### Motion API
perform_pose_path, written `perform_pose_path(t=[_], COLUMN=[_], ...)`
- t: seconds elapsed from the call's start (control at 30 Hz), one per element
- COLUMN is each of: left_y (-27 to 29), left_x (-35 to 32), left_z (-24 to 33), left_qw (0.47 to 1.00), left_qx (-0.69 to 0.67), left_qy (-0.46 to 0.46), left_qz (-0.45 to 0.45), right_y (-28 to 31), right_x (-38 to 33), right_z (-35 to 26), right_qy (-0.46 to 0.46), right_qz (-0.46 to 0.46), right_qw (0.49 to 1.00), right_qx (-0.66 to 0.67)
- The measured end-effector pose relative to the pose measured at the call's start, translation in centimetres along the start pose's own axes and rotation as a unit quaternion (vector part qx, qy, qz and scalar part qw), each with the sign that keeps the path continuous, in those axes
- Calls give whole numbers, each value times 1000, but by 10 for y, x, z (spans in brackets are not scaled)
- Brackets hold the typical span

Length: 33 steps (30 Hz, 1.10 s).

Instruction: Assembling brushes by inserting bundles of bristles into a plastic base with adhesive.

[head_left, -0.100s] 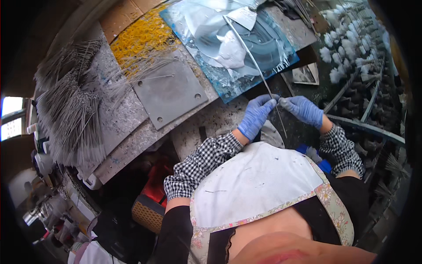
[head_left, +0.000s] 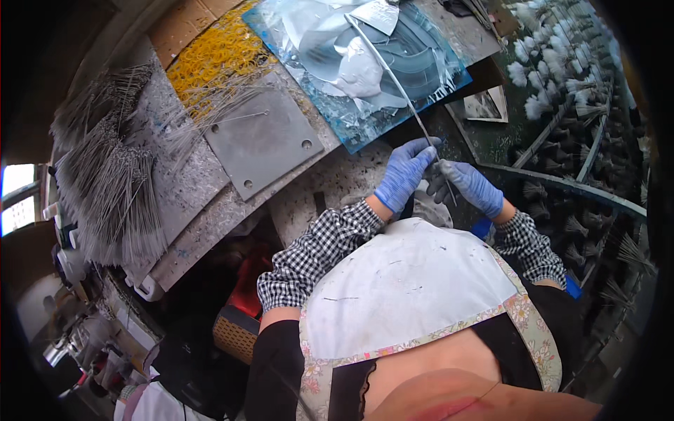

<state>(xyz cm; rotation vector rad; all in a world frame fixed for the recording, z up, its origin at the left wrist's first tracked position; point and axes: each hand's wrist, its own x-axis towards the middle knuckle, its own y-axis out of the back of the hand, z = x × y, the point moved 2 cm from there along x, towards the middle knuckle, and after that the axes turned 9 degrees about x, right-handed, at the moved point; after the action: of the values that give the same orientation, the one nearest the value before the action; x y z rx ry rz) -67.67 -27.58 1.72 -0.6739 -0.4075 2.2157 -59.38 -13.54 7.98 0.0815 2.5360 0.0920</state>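
Note:
Both my hands wear blue gloves and are in front of the white apron [head_left: 407, 288]. My left hand [head_left: 404, 175] pinches a long thin rod [head_left: 386, 67] between thumb and fingers. The rod's far part is whitish and lies over the blue board [head_left: 330, 123], while its darker near end sticks out below my hands. My right hand [head_left: 474, 186] is closed on that near part, just below the left fingertips, with its dark-stained fingers curled around it. White paste [head_left: 358, 74] is smeared and heaped on the board, and a white flat scraper-like piece [head_left: 378, 14] lies at its far edge.
Left of the board are a grey metal plate [head_left: 263, 140] with holes, a heap of yellow rings [head_left: 221, 59] and large bundles of thin grey wires [head_left: 116, 182]. At right stands a metal rack [head_left: 597, 193] with several white-tufted bunches [head_left: 547, 59]. A patterned box [head_left: 235, 333] is below the table.
My right hand has come left and slightly down along the rod, its fingers now lower around the near end. My left hand still pinches the rod. The whole view has shifted slightly.

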Motion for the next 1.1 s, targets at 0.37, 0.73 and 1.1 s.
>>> perform_pose_path(t=[0.37, 0.73, 1.1], left_y=[53, 170, 169], left_x=[-66, -77, -74], left_z=[52, 82, 76], left_qw=[827, 597, 578], left_qx=[457, 637, 643], left_qy=[-259, -270, -312], left_qz=[199, 406, 393], right_y=[-28, -35, -54], right_x=[0, -4, -6], right_z=[37, 57, 66], right_qy=[156, 105, 105], right_qz=[246, 244, 176], right_qw=[957, 962, 972], right_qx=[-7, -61, -113])
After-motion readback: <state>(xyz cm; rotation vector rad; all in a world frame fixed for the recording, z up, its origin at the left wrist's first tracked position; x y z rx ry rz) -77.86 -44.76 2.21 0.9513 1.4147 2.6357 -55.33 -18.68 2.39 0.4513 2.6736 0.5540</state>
